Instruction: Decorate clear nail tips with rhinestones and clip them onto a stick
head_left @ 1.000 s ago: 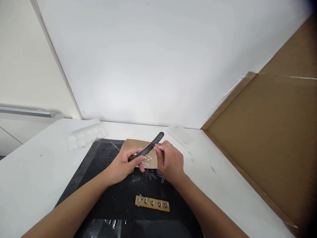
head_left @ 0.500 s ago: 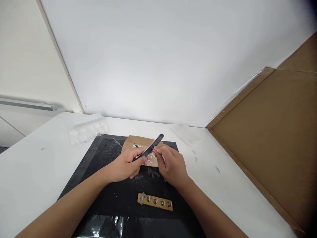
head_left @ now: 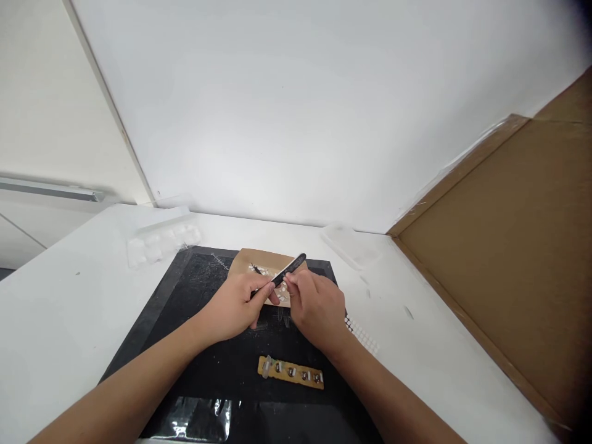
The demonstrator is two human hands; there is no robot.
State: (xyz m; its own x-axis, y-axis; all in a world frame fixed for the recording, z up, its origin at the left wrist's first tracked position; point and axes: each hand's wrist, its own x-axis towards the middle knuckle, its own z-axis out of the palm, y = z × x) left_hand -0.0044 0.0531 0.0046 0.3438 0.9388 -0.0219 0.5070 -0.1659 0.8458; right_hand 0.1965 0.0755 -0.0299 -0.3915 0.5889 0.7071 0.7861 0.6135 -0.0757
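A slim black nail file [head_left: 294, 266] with a pale edge slants up to the right. My left hand [head_left: 234, 303] is closed around its lower end. Against the file's face, my right hand [head_left: 320, 306] pinches its thumb and forefinger together; whatever lies between these fingertips is too small and hidden to name. Beneath both hands is a brown sheet [head_left: 238, 264] scattered with small white pieces. Closer to me, a tan strip [head_left: 300, 375] bears a row of small metallic mounts, with a clear nail-shaped piece [head_left: 267, 367] at its left end.
A black mat [head_left: 185, 333] covers the middle of the white table [head_left: 55, 320]. Clear plastic trays stand at the back left [head_left: 161, 242] and back right [head_left: 346, 243]. White dots [head_left: 363, 336] lie beside my right wrist. A cardboard panel [head_left: 499, 246] borders the right side.
The nail file has turned slightly in my hands, its pale edge showing more. My right hand has shifted a little left along it. The view has moved slightly.
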